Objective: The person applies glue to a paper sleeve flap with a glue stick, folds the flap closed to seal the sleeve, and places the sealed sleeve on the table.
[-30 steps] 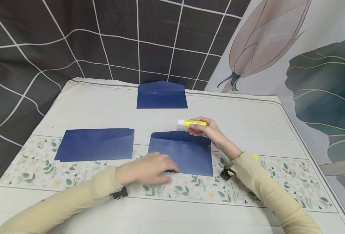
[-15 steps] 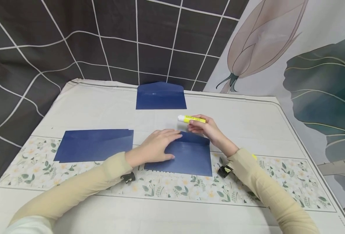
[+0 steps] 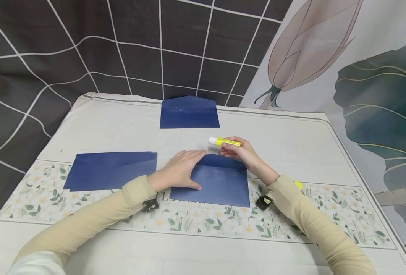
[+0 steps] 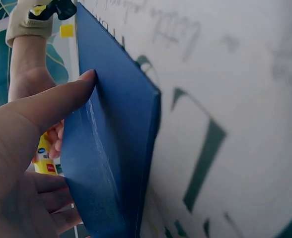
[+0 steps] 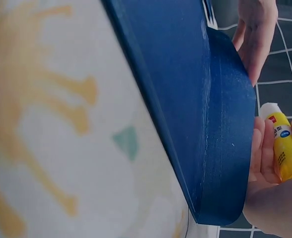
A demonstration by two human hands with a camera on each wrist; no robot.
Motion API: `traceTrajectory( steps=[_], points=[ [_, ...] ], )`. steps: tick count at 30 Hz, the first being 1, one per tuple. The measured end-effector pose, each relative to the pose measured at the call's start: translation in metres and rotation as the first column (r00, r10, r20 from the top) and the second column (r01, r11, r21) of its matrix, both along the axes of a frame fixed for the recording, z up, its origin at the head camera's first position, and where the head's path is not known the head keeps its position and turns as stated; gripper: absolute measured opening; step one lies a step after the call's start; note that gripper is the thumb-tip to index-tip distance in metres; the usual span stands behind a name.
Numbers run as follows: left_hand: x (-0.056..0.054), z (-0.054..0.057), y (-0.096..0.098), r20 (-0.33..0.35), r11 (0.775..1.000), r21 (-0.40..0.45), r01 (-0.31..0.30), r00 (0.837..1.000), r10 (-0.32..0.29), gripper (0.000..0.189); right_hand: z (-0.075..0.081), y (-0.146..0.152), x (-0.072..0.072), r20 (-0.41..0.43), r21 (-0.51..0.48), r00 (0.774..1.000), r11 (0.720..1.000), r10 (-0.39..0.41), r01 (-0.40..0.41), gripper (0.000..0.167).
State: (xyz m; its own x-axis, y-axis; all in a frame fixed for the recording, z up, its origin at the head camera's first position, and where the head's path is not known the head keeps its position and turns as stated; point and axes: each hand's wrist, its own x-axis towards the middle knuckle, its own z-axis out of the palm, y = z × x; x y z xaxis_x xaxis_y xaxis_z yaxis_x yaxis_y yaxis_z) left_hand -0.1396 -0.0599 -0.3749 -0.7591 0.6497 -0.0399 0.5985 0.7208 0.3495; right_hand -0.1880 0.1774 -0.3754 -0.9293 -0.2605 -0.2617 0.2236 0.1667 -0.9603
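A dark blue envelope (image 3: 220,187) lies on the floral band of the tablecloth, its flap raised on the far side. My left hand (image 3: 178,170) is at its left end, fingers extended along the flap's edge and thumb (image 4: 81,87) touching the envelope's body. Above the flap's right part, my right hand (image 3: 244,153) holds a yellow glue stick (image 5: 288,148) between thumb and fingers. The glue stick's white end points left and stays apart from the envelope. Glue-like streaks show near the flap's fold in the left wrist view.
Two or more overlapping blue envelopes (image 3: 111,172) lie on the left. Another blue envelope (image 3: 190,117) with its flap up stands at the back, near the dark checked curtain (image 3: 182,68). A small yellow piece (image 3: 298,185) is partly hidden by the right sleeve.
My left hand has moved from the envelope's front edge up to the left end of its flap, fingers straightening. The right hand with the glue stick has barely moved.
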Motion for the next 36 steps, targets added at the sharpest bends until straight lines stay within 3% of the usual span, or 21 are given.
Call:
traceTrajectory(
  steps=[13,25,36],
  points=[
    [0.017,0.002,0.003,-0.007,0.999,0.006,-0.032,0.999,0.032,0.092,0.004,0.004,0.009,0.045,-0.033,0.998,0.999,0.045,-0.043,0.034],
    [0.034,0.002,-0.001,0.014,0.998,-0.030,0.047,0.999,-0.047,0.070,-0.002,0.022,0.023,0.200,-0.081,0.975,0.993,0.096,-0.081,0.019],
    [0.037,0.000,0.001,-0.050,0.986,-0.085,0.142,0.988,-0.147,0.065,-0.008,0.024,0.031,0.194,-0.038,0.975,0.994,0.107,-0.102,0.031]
  ],
)
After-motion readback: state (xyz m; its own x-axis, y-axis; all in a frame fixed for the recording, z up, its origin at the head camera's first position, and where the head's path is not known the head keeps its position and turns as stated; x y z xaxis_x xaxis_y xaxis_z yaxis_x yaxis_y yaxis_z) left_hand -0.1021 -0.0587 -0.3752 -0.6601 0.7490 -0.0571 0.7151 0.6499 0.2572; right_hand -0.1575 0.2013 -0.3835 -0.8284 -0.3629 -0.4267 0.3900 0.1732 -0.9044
